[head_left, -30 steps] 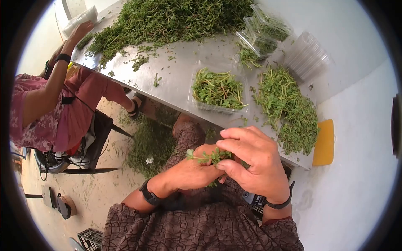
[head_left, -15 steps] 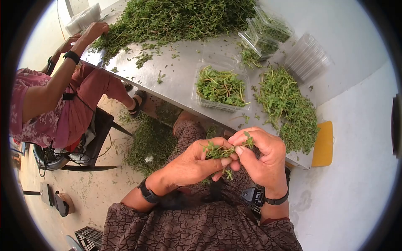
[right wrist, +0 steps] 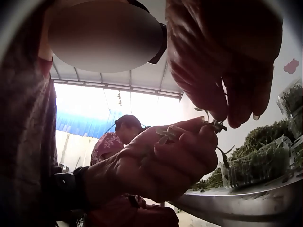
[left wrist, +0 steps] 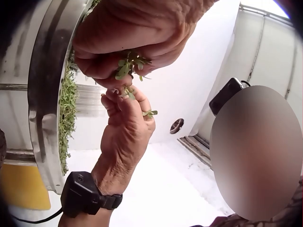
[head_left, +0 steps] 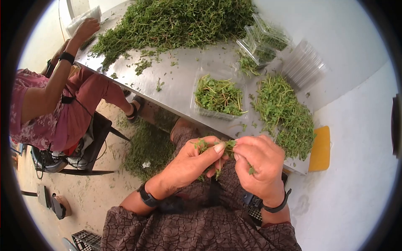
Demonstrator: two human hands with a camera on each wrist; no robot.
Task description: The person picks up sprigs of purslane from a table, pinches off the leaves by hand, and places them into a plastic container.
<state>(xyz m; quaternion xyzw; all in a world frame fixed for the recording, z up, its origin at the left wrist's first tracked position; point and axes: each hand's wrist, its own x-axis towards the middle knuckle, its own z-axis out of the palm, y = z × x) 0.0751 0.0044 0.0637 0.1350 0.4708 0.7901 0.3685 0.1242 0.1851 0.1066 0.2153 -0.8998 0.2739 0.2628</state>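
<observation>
My left hand (head_left: pixel 188 165) holds a few leafy green sprigs (head_left: pixel 202 146) between thumb and curled fingers, just above my lap. Close against it, my right hand (head_left: pixel 263 169) pinches the end of a sprig (head_left: pixel 230 144) with thumb and forefinger. In the left wrist view, leaves (left wrist: pixel 127 68) stick out below the left hand, while the right hand (left wrist: pixel 124 135) reaches up to meet it. The right wrist view has the left fist (right wrist: pixel 180 161) with stems poking out at the fingertips. Part of each sprig is hidden inside the hands.
On the metal table (head_left: pixel 167 90) stand a filled clear plastic box (head_left: pixel 217 113), a small pile of greens (head_left: pixel 284 113), stacked filled boxes (head_left: pixel 264 42), nested boxes (head_left: pixel 305 67) and a large heap (head_left: pixel 176 21). Another person (head_left: pixel 42 108) sits at left. Loose greens (head_left: pixel 146 146) lie on the floor.
My right hand has come down from above the left hand and now pinches a sprig at the left fingertips. The other person's hand went to the heap and drew back.
</observation>
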